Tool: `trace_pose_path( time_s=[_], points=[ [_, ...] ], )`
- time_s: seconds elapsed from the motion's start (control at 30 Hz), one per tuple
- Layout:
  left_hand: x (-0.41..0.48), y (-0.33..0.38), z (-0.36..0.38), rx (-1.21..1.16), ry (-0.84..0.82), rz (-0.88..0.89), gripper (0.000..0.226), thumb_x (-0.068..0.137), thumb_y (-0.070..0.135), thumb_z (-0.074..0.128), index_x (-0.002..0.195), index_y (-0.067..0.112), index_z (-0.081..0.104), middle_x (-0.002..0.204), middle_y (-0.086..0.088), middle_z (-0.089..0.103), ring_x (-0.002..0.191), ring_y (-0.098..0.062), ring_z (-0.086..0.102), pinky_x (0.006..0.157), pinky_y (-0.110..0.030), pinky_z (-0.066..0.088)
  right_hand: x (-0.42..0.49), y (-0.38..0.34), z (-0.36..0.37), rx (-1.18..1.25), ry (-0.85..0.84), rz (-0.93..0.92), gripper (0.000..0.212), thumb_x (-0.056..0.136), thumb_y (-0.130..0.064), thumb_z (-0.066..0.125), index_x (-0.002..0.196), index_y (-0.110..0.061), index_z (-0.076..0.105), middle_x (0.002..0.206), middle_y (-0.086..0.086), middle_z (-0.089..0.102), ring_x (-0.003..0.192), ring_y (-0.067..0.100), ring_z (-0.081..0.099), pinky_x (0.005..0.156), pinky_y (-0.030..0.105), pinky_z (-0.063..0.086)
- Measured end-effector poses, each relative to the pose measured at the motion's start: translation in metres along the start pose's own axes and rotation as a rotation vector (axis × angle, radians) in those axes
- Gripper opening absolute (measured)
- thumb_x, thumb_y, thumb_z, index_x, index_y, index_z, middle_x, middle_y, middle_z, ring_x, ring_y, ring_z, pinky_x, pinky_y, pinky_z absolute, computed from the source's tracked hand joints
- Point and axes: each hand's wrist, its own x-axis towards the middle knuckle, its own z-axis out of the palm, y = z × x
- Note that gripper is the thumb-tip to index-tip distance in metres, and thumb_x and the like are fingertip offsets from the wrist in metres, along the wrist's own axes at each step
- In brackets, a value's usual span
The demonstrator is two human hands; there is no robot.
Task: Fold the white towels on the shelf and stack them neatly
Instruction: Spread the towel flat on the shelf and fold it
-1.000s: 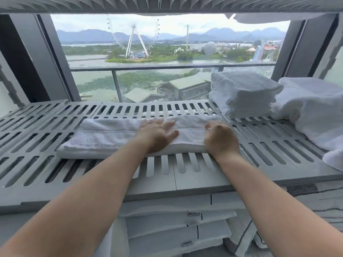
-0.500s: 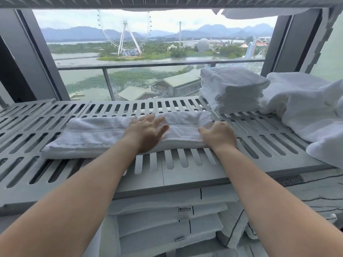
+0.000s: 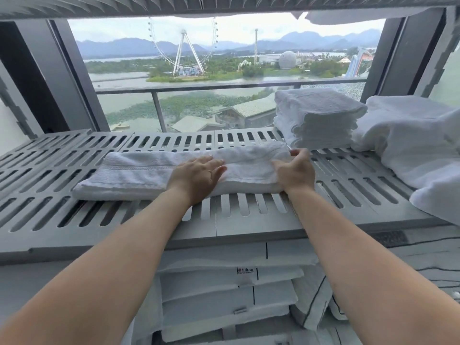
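Now | left hand (image 3: 199, 176) flat on long terry towel (image 3: 139, 170) | right hand (image 3: 296, 171) grips its end | slotted shelf (image 3: 249, 226)

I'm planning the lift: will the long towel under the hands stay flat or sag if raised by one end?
It would probably sag: the towel is soft terry, rumpled where the right hand pinches its end. Its folds may fall open, since the left hand presses them flat.

Both bare forearms reach from the lower corners toward mid-frame. The left hand (image 3: 196, 179) lies flat, palm down, fingers straight, pressing the towel (image 3: 139, 170). Just right of it, the right hand (image 3: 296, 171) curls fingers and thumb round the towel's end.
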Motion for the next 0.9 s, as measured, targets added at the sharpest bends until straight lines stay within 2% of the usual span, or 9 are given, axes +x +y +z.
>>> trace_pose_path(
  time_s=[0.1, 0.17, 0.23, 0.3, 0.4, 0.5, 0.57, 0.7, 0.9],
  points=[
    [-0.006, 0.001, 0.001, -0.036, 0.025, -0.014, 0.061, 0.101, 0.063, 0.014, 0.149, 0.039, 0.044, 0.158, 0.007, 0.04, 0.145, -0.017, 0.036, 0.116, -0.041, 0.031, -0.006, 0.001, -0.001, -0.155, 0.028, -0.025, 0.06, 0.086, -0.023, 0.07, 0.134, -0.011, 0.037, 0.117, 0.013, 0.06, 0.112, 0.035, 0.056, 0.087, 0.04, 0.049],
    [-0.009, 0.002, 0.001, -0.051, 0.035, -0.029, 0.059, 0.102, 0.062, 0.016, 0.148, 0.039, 0.046, 0.158, 0.007, 0.041, 0.145, -0.016, 0.037, 0.116, -0.041, 0.03, -0.007, 0.003, -0.005, -0.356, 0.016, -0.036, 0.06, 0.083, -0.034, 0.072, 0.13, -0.006, 0.047, 0.121, 0.014, 0.061, 0.116, 0.036, 0.054, 0.092, 0.043, 0.049],
    [-0.01, 0.002, 0.002, -0.053, 0.031, -0.044, 0.059, 0.102, 0.061, 0.016, 0.148, 0.04, 0.046, 0.158, 0.008, 0.04, 0.146, -0.015, 0.035, 0.117, -0.04, 0.029, -0.002, 0.0, -0.013, -0.463, -0.086, -0.024, 0.046, 0.08, -0.044, 0.073, 0.103, -0.006, 0.062, 0.11, 0.012, 0.066, 0.104, 0.032, 0.061, 0.078, 0.034, 0.05],
    [-0.01, 0.002, 0.002, -0.054, 0.026, -0.052, 0.059, 0.102, 0.062, 0.016, 0.147, 0.04, 0.045, 0.159, 0.009, 0.039, 0.146, -0.015, 0.035, 0.118, -0.04, 0.028, 0.004, -0.008, -0.022, -0.477, -0.209, 0.022, 0.037, 0.077, -0.044, 0.074, 0.077, -0.01, 0.059, 0.094, 0.008, 0.067, 0.08, 0.023, 0.061, 0.057, 0.027, 0.04],
    [-0.01, 0.003, 0.002, -0.055, 0.016, -0.055, 0.059, 0.102, 0.062, 0.014, 0.147, 0.04, 0.045, 0.159, 0.009, 0.039, 0.147, -0.015, 0.034, 0.118, -0.041, 0.028, 0.014, -0.018, -0.031, -0.482, -0.372, 0.084, 0.039, 0.078, -0.043, 0.079, 0.085, -0.008, 0.062, 0.093, 0.006, 0.065, 0.082, 0.019, 0.062, 0.064, 0.029, 0.048],
    [-0.009, 0.003, 0.002, -0.063, 0.01, -0.056, 0.059, 0.102, 0.062, 0.013, 0.147, 0.04, 0.045, 0.158, 0.009, 0.039, 0.146, -0.015, 0.035, 0.118, -0.041, 0.029, 0.02, -0.017, -0.031, -0.29, -0.416, 0.173, 0.042, 0.075, -0.029, 0.085, 0.102, -0.001, 0.069, 0.103, 0.013, 0.072, 0.1, 0.026, 0.069, 0.09, 0.037, 0.054],
    [-0.009, 0.002, 0.002, -0.063, 0.009, -0.055, 0.059, 0.102, 0.062, 0.013, 0.147, 0.04, 0.045, 0.158, 0.008, 0.04, 0.146, -0.016, 0.035, 0.118, -0.042, 0.029, 0.017, -0.017, -0.029, -0.225, -0.398, 0.181, 0.037, 0.077, -0.025, 0.08, 0.102, -0.001, 0.069, 0.104, 0.014, 0.071, 0.101, 0.027, 0.068, 0.09, 0.038, 0.053],
    [-0.01, 0.0, 0.003, -0.068, 0.018, -0.041, 0.059, 0.103, 0.062, 0.014, 0.147, 0.04, 0.046, 0.158, 0.008, 0.041, 0.146, -0.015, 0.036, 0.118, -0.042, 0.031, 0.011, -0.017, -0.024, -0.17, -0.292, 0.093, 0.031, 0.082, -0.033, 0.068, 0.098, -0.007, 0.064, 0.091, 0.005, 0.065, 0.081, 0.019, 0.061, 0.07, 0.034, 0.049],
    [-0.01, 0.0, 0.001, -0.012, -0.031, 0.002, 0.07, 0.095, 0.073, 0.009, 0.153, 0.043, 0.034, 0.162, 0.007, 0.032, 0.15, -0.017, 0.028, 0.119, -0.044, 0.024, 0.004, -0.008, -0.017, 0.431, -0.183, 0.227, 0.068, 0.077, -0.012, 0.081, 0.134, -0.017, 0.045, 0.116, 0.003, 0.057, 0.103, 0.017, 0.061, 0.089, 0.033, 0.052]
  ],
)
